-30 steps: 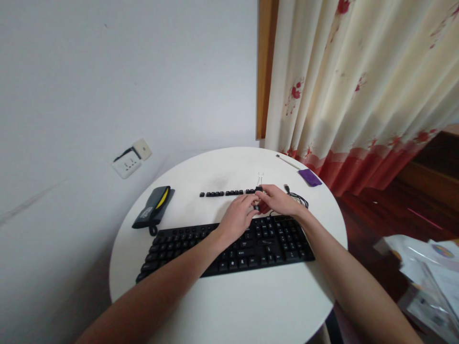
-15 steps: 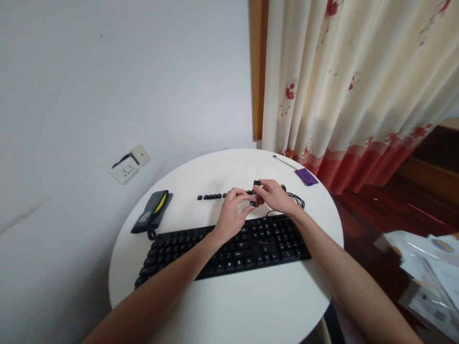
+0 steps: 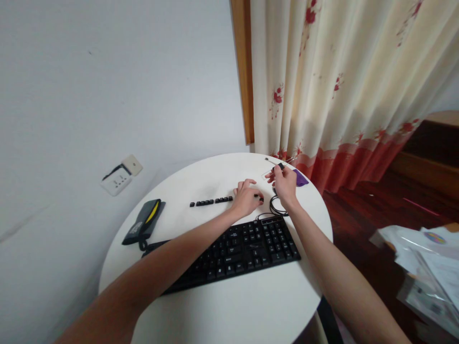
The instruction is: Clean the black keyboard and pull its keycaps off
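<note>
My left hand [image 3: 246, 199] is lowered to the white table at the right end of a row of black keycaps [image 3: 204, 202]. Its thumb and fingertip close on a black keycap [image 3: 261, 199]; whether the table carries its weight I cannot tell. Farther right, my right hand [image 3: 286, 185] is raised over the table, fingers wrapped round the black grip of a wire keycap puller [image 3: 278, 166]. Thin wire shows on both sides of that grip. Below both hands lies a black keyboard [image 3: 247, 253], partly covered by my left forearm.
A grey pouch with a yellow strip [image 3: 145, 220] lies at the table's left. Behind my right hand are a purple cloth [image 3: 300, 178] and a thin brush [image 3: 269, 160]. The coiled cable [image 3: 276, 206] sits above the keyboard. A curtain [image 3: 344, 95] hangs beyond the table.
My hands have moved apart. The left brought its keycap down to the row's end; the right carried the keycap puller away to the right and turned it. The view has shifted slightly.
</note>
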{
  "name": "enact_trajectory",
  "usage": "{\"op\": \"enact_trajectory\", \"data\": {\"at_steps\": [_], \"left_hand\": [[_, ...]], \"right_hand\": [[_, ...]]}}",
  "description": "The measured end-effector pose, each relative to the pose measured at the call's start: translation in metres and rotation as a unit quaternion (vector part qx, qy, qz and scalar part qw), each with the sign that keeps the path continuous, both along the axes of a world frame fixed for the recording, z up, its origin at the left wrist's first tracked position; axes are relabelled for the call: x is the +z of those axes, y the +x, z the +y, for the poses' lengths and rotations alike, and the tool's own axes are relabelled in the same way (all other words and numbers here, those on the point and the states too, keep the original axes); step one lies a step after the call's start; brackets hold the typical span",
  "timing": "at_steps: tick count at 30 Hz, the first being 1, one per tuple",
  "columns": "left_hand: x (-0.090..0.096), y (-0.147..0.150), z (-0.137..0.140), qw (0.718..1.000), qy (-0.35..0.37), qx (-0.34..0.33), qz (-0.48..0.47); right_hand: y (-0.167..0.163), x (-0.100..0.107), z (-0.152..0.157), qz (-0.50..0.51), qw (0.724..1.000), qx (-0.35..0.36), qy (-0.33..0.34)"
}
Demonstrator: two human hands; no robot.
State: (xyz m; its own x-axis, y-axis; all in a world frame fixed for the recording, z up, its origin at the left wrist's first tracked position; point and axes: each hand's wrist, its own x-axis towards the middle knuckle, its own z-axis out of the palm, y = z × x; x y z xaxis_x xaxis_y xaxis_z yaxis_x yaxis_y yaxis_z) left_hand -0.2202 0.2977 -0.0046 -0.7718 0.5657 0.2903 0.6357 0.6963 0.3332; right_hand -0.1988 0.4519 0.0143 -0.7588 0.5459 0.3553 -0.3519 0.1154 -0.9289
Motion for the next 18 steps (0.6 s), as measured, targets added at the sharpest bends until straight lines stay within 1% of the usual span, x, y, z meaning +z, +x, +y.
{"op": "enact_trajectory", "data": {"at_steps": [2,5,10,18], "left_hand": [[-0.008,-0.009,0.013,1.000,-0.008,-0.005,-0.004],[-0.014,-0.019,0.021,1.000,-0.003,0.007,-0.008],[-0.014,-0.032,0.022,0.998,-0.003,0.052,-0.036],[-0.015,-0.038,0.019,0.997,-0.016,0.057,-0.048]], "right_hand": [[-0.001,0.000,0.000,0.004,1.000,-0.005,-0.001],[-0.002,-0.001,0.002,0.012,1.000,-0.008,-0.002],[-0.003,-0.001,0.002,0.016,1.000,-0.010,0.008],[-0.001,0.001,0.001,0.022,1.000,0.004,0.002]]}}
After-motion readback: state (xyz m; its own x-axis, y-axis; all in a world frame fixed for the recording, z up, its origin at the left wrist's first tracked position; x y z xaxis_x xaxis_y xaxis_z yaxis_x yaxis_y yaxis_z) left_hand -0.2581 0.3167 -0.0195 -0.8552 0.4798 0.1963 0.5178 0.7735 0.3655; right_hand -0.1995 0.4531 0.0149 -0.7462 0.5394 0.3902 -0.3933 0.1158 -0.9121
